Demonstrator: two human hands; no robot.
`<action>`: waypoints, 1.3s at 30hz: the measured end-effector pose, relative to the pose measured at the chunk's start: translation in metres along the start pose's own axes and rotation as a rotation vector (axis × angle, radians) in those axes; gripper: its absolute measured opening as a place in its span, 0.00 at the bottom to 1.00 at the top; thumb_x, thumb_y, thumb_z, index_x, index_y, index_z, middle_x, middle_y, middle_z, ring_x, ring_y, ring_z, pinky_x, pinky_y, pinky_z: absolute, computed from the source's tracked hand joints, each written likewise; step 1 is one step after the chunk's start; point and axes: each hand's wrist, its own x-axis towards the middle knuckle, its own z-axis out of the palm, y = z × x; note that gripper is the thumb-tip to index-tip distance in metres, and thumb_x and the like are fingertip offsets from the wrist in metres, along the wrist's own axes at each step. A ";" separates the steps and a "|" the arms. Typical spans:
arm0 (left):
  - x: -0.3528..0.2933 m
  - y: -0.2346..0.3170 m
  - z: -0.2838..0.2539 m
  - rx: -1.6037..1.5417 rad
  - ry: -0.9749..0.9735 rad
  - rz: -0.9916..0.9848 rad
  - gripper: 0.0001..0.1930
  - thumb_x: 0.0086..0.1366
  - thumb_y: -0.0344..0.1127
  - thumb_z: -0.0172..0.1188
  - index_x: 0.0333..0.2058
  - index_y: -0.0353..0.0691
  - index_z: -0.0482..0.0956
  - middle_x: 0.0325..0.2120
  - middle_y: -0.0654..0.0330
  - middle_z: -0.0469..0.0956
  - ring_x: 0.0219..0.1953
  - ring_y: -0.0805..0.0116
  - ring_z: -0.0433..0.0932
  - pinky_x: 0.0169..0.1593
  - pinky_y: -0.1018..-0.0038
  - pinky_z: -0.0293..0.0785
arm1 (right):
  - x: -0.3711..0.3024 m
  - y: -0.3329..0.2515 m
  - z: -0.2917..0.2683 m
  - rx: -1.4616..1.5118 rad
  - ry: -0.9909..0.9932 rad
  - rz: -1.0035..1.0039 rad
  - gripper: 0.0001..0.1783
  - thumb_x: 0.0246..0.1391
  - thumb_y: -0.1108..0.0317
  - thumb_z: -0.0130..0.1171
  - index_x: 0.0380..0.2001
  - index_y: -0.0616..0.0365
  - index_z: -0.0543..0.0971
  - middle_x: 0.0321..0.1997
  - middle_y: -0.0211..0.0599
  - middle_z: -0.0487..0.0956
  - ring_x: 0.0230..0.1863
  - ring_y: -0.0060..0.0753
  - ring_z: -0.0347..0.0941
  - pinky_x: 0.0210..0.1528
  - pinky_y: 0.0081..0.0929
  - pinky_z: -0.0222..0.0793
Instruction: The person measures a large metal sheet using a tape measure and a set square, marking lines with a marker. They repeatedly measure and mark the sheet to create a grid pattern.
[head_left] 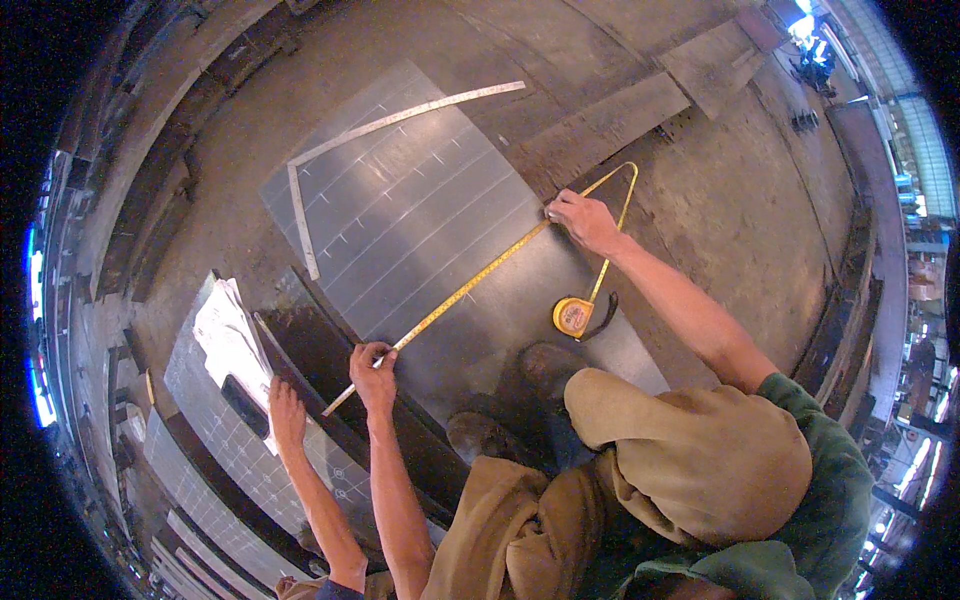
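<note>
The work in hand seemed to be measuring: the yellow tape (470, 286) was drawn out across the grey metal sheet (420, 220), which filled the middle of the frame and carried thin pale lines. The left hand (373, 378), below and left of the centre, had its fingers bent narrow around the tape near its free end; something small and pale showed at these fingers, but I could not tell what it was. The right hand (585, 222), right of the upper centre, pinched the tape at the sheet's edge. Beyond it the tape made a loop and came back to its yellow case (573, 316), which lay right of the centre, held by neither hand. A pale L-shaped square (430, 105) rested on the sheet in the upper part of the frame.

At the lower left, a co-worker's hand (287, 412) touched some white papers (225, 325).

In my judgement, the next move called for keeping the tape straight and flat, so that its reading could be trusted.
</note>
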 end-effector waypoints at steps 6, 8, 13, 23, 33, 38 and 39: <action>-0.001 -0.003 -0.001 0.028 0.009 0.021 0.09 0.49 0.25 0.73 0.30 0.38 0.83 0.29 0.58 0.78 0.38 0.53 0.77 0.44 0.61 0.72 | -0.002 -0.011 -0.007 0.035 0.002 0.024 0.11 0.61 0.68 0.60 0.47 0.51 0.79 0.46 0.38 0.76 0.40 0.48 0.79 0.40 0.41 0.76; 0.000 -0.001 -0.001 0.023 0.016 0.013 0.09 0.49 0.25 0.73 0.30 0.39 0.83 0.30 0.58 0.78 0.39 0.53 0.77 0.44 0.61 0.71 | -0.003 -0.013 -0.007 0.049 0.009 0.017 0.11 0.60 0.68 0.61 0.46 0.51 0.79 0.45 0.37 0.75 0.41 0.48 0.79 0.41 0.42 0.77; 0.000 0.003 -0.001 0.057 -0.012 -0.036 0.11 0.49 0.29 0.74 0.30 0.38 0.81 0.33 0.54 0.79 0.40 0.48 0.78 0.48 0.59 0.73 | -0.004 -0.009 -0.005 0.063 0.009 0.029 0.12 0.65 0.59 0.55 0.48 0.46 0.80 0.46 0.40 0.76 0.43 0.49 0.80 0.42 0.44 0.79; 0.000 0.004 -0.003 0.004 -0.014 -0.104 0.11 0.46 0.26 0.73 0.29 0.37 0.81 0.33 0.55 0.79 0.40 0.50 0.78 0.48 0.62 0.72 | -0.006 -0.012 0.002 0.056 0.007 0.059 0.15 0.62 0.62 0.58 0.51 0.48 0.79 0.49 0.42 0.74 0.44 0.52 0.80 0.42 0.46 0.81; 0.001 0.005 -0.001 0.034 -0.014 -0.075 0.11 0.45 0.24 0.73 0.29 0.38 0.82 0.33 0.56 0.80 0.41 0.51 0.79 0.49 0.62 0.73 | -0.008 -0.014 -0.002 0.060 0.003 0.076 0.16 0.61 0.60 0.60 0.51 0.48 0.79 0.50 0.43 0.73 0.41 0.51 0.81 0.41 0.47 0.80; 0.000 0.005 -0.006 0.065 -0.015 -0.056 0.12 0.45 0.26 0.73 0.30 0.40 0.82 0.34 0.55 0.80 0.42 0.50 0.79 0.50 0.60 0.73 | -0.008 -0.047 -0.015 0.139 0.042 0.237 0.15 0.64 0.58 0.59 0.50 0.50 0.77 0.51 0.46 0.73 0.41 0.56 0.80 0.41 0.48 0.79; 0.000 0.006 -0.006 0.080 -0.008 -0.052 0.12 0.45 0.26 0.74 0.30 0.40 0.82 0.34 0.55 0.80 0.42 0.49 0.79 0.50 0.60 0.73 | -0.009 -0.055 -0.015 0.162 0.046 0.296 0.14 0.64 0.58 0.59 0.49 0.51 0.77 0.50 0.47 0.73 0.41 0.58 0.79 0.41 0.48 0.79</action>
